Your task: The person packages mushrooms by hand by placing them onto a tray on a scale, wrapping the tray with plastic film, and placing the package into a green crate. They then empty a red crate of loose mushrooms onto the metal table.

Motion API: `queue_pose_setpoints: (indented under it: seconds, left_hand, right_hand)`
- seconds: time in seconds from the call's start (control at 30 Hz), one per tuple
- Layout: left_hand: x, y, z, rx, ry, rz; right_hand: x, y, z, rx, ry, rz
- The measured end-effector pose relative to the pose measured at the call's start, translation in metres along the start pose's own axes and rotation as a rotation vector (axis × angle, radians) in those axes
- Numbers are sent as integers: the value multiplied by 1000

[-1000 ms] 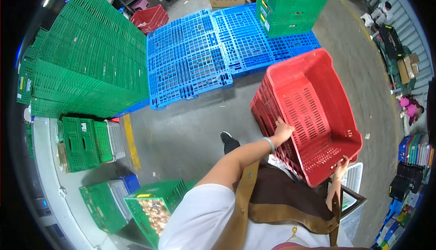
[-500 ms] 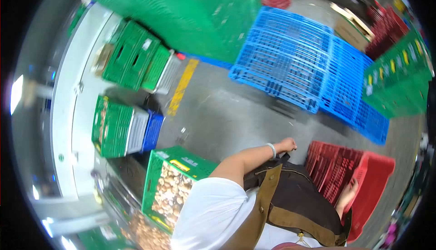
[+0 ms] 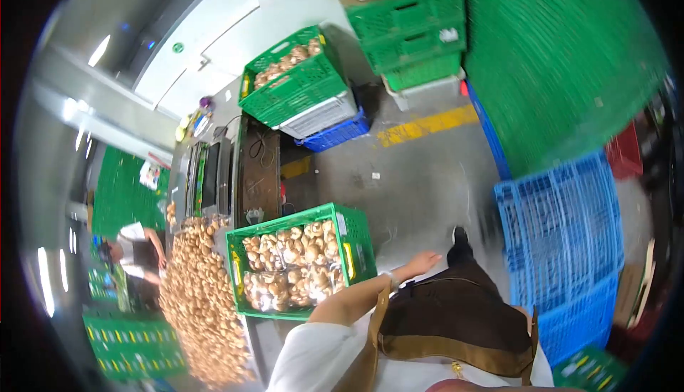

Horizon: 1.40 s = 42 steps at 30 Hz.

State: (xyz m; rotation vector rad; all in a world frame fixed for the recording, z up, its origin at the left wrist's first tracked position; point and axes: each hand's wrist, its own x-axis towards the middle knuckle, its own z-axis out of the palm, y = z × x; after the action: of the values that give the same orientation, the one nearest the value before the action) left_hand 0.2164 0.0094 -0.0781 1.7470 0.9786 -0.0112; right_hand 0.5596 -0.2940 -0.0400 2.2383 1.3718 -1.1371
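Observation:
My left hand hangs open with its fingers spread, holding nothing, just right of a green crate filled with brown mushrooms. The hand is close to the crate's right wall but apart from it. My left forearm, with a pale band at the wrist, crosses in front of my brown apron. My right hand is hidden from view. A large heap of loose mushrooms lies on the sorting table left of the crate.
A second green crate of mushrooms sits on white and blue crates farther off. Tall green crate stacks and blue pallets fill the right. A yellow floor line crosses the concrete. Another person stands at far left.
The view has swung left to the mushroom table. The red crates that both hands held a second ago are out of view, and my left hand is now free beside the green crate.

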Motion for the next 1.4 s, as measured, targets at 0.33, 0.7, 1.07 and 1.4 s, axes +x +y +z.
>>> queue_pose_setpoints:
  seconds: [0.33,0.7,1.07,1.4]
  left_hand:
    - [37,60,-222,-705,564,-109]
    - [66,-60,-429,-961,1062,-276]
    - [8,-159,-493,-1130,1582,-616]
    - [-21,-203,-567,-1295,1698,-761]
  right_hand:
    - [328,-260,-383,-515,205,-761]
    - [420,-730,-445,-670,212,-1142]
    - [514,-955,-352,-1276,-610,-1705]
    - [563,-1178,-405,-1444,-550,-1648]
